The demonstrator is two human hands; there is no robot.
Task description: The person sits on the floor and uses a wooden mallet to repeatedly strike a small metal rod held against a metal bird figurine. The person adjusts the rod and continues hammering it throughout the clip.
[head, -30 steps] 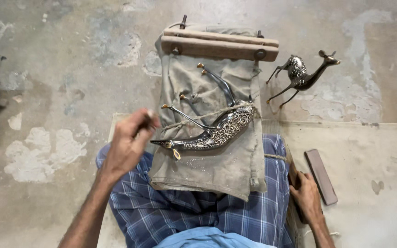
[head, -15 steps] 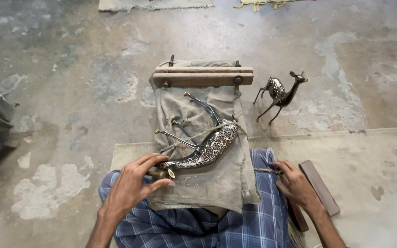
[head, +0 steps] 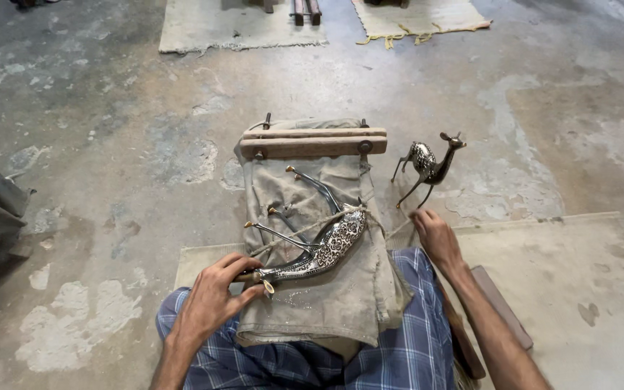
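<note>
A person sat on the concrete floor (head: 110,166) with a grey-green canvas cloth (head: 326,303) spread over the lap and running forward to a wooden clamp bar (head: 312,143) at its far edge. On the cloth lay an engraved metal deer figurine (head: 312,253), on its side, its body pointing toward the near left corner of the cloth and its thin legs reaching toward the far edge; a cord crossed its body. The left hand (head: 211,300) was curled closed around the figurine's neck end at the cloth's near left edge, thumb over the metal. The right hand (head: 435,238) rested loosely open, palm down, at the cloth's right edge, apparently touching the floor or the cord's end, though the view did not make that plain. Just beyond its fingertips a second metal deer figurine (head: 427,165) stood upright on the floor, right of the clamp bar's right end. A flat brown wooden block (head: 503,310) lay on the pale mat (head: 601,289) beside the right forearm. Blue checked cloth (head: 399,354) covered the person's legs. Two more mats (head: 240,29) lay along the far edge of the floor
</note>
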